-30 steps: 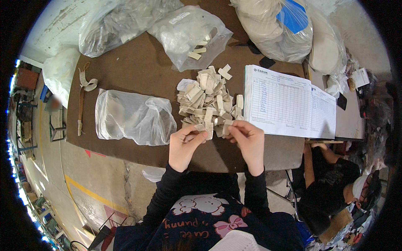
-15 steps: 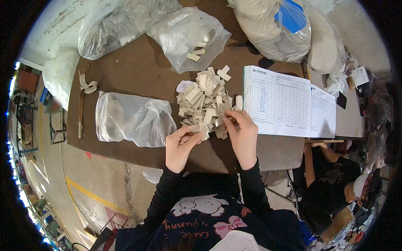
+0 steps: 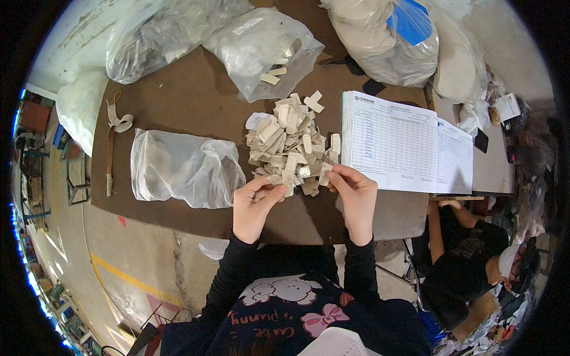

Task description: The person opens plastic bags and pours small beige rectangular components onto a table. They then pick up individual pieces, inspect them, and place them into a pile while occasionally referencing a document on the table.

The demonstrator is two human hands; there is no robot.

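Note:
A heap of small flat beige-grey strips (image 3: pixel 284 133) is piled in the middle of the brown table. At its near left edge, my left hand (image 3: pixel 256 207) pinches a small beige strip (image 3: pixel 275 179) between thumb and fingers. My right hand (image 3: pixel 357 199) is at the heap's near right edge, thumb and fingertips closed on another pale strip (image 3: pixel 325 174). Left of the heap lies a clear plastic bag (image 3: pixel 184 169), partly filled with pale contents that I cannot make out.
An open ledger (image 3: pixel 389 142) lies right of the heap. Behind stand a clear bag with strips (image 3: pixel 261 56) and larger stuffed bags (image 3: pixel 386 44). A strap-like tool (image 3: pixel 110 142) lies at far left. Another person (image 3: pixel 469 255) sits at the lower right.
My right hand has moved slightly right, and the strip in its fingertips now shows clearly at the heap's edge. My left hand stays nearly in place. The view has shifted slightly.

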